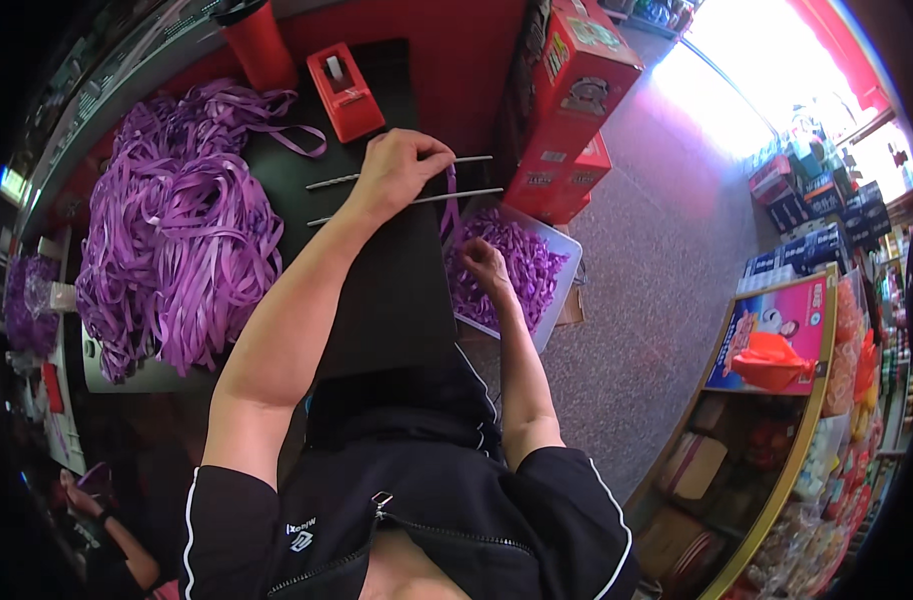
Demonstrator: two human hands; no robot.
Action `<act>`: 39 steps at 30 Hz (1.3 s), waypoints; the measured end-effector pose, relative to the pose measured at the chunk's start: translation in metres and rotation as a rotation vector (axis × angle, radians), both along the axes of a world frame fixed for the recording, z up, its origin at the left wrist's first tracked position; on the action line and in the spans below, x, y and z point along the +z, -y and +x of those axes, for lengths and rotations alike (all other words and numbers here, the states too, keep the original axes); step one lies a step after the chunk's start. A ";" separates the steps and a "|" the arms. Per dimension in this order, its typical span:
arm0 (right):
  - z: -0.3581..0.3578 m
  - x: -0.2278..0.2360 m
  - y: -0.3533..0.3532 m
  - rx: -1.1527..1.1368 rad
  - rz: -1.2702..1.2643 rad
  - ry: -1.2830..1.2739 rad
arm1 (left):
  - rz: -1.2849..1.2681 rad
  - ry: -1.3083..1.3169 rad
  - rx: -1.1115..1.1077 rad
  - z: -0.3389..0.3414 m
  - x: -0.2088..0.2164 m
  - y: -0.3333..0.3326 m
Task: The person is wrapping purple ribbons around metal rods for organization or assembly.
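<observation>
A black desk [377,300] is being viewed from above, from a head-worn camera. Two thin metal rods [457,195] are lying side by side across its far edge, with their ends jutting out over a white tray [569,262] that is filled with short pieces of purple ribbon [522,265]. The left hand [397,170] is being held closed over the rods, with a strip of purple ribbon [451,200] being pinched between thumb and fingertips just where the rods leave the desk. The strip is hanging down toward the tray. The right hand [484,265] is being lowered into the tray, fingers curled, apparently closing on the strip's loose end, though the grip is being partly hidden. For a neat wrap, the rods are best being kept parallel and the strip taut and flat. A large heap of long purple ribbon [177,225] is lying on the desk's left, and a red tape dispenser [345,90] is standing beyond it.
</observation>
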State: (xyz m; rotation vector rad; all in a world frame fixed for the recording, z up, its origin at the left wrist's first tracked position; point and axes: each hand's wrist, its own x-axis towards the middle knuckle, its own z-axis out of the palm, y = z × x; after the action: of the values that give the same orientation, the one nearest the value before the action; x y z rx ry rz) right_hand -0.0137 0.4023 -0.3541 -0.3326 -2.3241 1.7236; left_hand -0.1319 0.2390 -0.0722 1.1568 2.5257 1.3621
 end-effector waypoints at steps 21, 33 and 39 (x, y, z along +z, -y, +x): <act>0.000 -0.031 0.045 -0.225 -1.140 -0.060 | -0.008 0.112 0.049 -0.002 -0.003 0.007; -0.012 -0.043 0.055 -0.381 -0.575 0.089 | -0.031 0.113 0.013 0.000 0.003 -0.005; -0.014 -0.005 0.058 -0.372 -0.851 0.087 | -0.044 0.122 0.050 -0.001 -0.001 0.003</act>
State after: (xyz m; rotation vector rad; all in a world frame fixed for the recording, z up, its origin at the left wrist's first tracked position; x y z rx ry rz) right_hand -0.0281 0.3445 -0.3588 -0.9162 -1.3123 2.4007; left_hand -0.1334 0.2355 -0.0732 0.9776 2.5013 1.3372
